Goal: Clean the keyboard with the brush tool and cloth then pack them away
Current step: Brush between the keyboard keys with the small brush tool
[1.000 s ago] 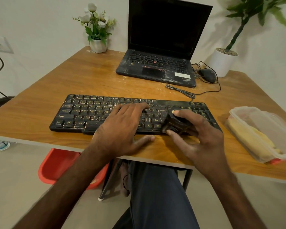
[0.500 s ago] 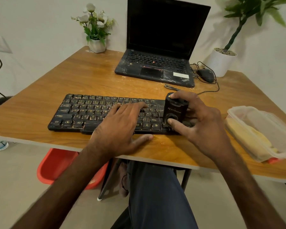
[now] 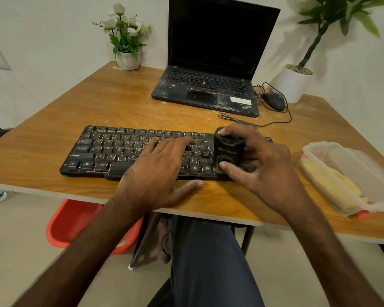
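Keyboard [image 3: 111,149], black and dusty, lies across the near part of the wooden counter [image 3: 64,120], its long side toward the person. The left hand [image 3: 157,171] rests flat on the middle keys, its fingers [image 3: 177,144] straight and close together, holding nothing, with the thumb lying on the counter just in front of the keyboard. The right hand [image 3: 268,165] grips a black, blocky brush tool [image 3: 227,151] that stands upright on the right part of the keyboard; its fingers [image 3: 237,131] curl over the top and the thumb presses the lower front. The bristles cannot be seen. A yellow cloth [image 3: 333,185] lies inside a clear plastic box [image 3: 315,147] at the right edge of the counter, near the keyboard but apart from it. Farther back stand an open laptop [image 3: 208,85], dark-screened, a mouse [image 3: 274,100] with its cable, a small pot of white flowers [image 3: 128,59] and a white plant pot [image 3: 294,83]. A red tub [image 3: 75,224] sits on the floor beneath.
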